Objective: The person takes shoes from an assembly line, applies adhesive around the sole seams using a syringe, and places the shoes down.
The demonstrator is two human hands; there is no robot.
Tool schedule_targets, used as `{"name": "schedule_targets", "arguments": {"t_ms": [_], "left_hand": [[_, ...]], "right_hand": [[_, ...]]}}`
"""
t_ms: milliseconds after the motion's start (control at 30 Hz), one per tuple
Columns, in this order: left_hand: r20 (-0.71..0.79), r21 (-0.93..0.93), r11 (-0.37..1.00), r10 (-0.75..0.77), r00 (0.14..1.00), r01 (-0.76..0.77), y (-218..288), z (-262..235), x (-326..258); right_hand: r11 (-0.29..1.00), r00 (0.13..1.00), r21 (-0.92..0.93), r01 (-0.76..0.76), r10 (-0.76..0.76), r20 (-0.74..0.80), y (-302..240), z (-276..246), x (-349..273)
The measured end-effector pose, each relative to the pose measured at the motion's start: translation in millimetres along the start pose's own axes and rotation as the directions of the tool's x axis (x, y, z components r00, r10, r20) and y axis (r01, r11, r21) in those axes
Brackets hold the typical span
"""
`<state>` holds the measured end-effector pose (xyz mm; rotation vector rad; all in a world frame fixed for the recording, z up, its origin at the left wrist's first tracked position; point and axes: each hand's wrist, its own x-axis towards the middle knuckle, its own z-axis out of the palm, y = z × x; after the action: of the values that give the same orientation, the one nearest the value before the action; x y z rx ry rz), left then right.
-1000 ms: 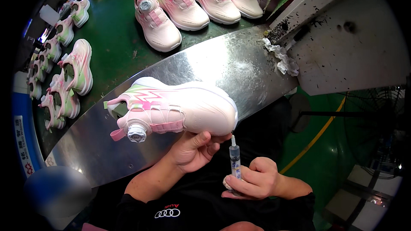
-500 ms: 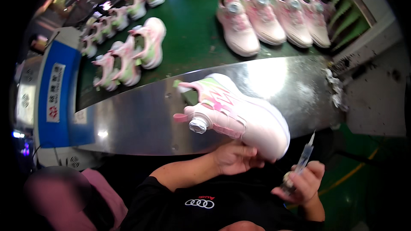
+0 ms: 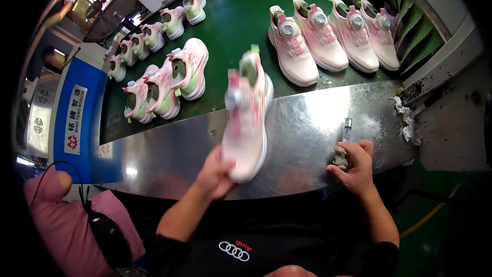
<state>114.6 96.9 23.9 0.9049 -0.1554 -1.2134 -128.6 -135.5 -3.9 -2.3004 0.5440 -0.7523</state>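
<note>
My left hand (image 3: 214, 173) is closed around the toe of a pale pink sneaker (image 3: 247, 146), which is raised over the metal ledge (image 3: 179, 159). The sneaker's heel points away from me, and its dial and upper part are smeared by motion. On the right, over the ledge, my right hand (image 3: 360, 166) is closed on a clear syringe (image 3: 348, 129). A lumpy beige piece (image 3: 340, 157) shows between its thumb and fingers at the lower end of the syringe; its kind is unclear.
Beyond the ledge, a green belt (image 3: 230, 25) carries several pink sneakers (image 3: 294, 54) at right and several pink-and-green ones (image 3: 189, 72) at left. A blue-and-white machine housing (image 3: 82, 118) flanks the left. Crumpled white material (image 3: 407, 120) hangs at right. A person in pink (image 3: 66, 220) is at lower left.
The sneaker has swung left and turned heel-away, with my left hand moving left. My right hand has risen over the ledge with the syringe. Another shoe now shows at the top edge.
</note>
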Motion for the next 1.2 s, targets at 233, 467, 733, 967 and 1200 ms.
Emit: {"name": "schedule_targets", "arguments": {"t_ms": [233,467,733,967,1200], "left_hand": [[0.022,0.092,0.97,-0.229,0.973,0.226,28,11,89],[-0.163,0.678,0.574,0.727,0.668,-0.46,89,-116,67],[-0.031,0.903,0.275,0.809,0.587,-0.331,120,-103,148],[-0.128,0.799,0.544,0.573,0.81,-0.258,101,-100,122],[-0.069,0.722,0.582,0.597,0.799,-0.373,104,-72,118]], "right_hand": [[0.998,0.997,-0.024,-0.062,0.06,-0.056,1,-2,-4],[0.997,0.999,-0.077,-0.025,0.026,0.019,-7,-6,10],[0.997,0.996,-0.061,-0.042,0.036,-0.084,-5,-3,2],[0.99,0.996,-0.139,-0.021,0.009,-0.084,-13,-6,7],[0.991,0.992,-0.132,0.0,-0.017,-0.128,-4,-5,2]]}}
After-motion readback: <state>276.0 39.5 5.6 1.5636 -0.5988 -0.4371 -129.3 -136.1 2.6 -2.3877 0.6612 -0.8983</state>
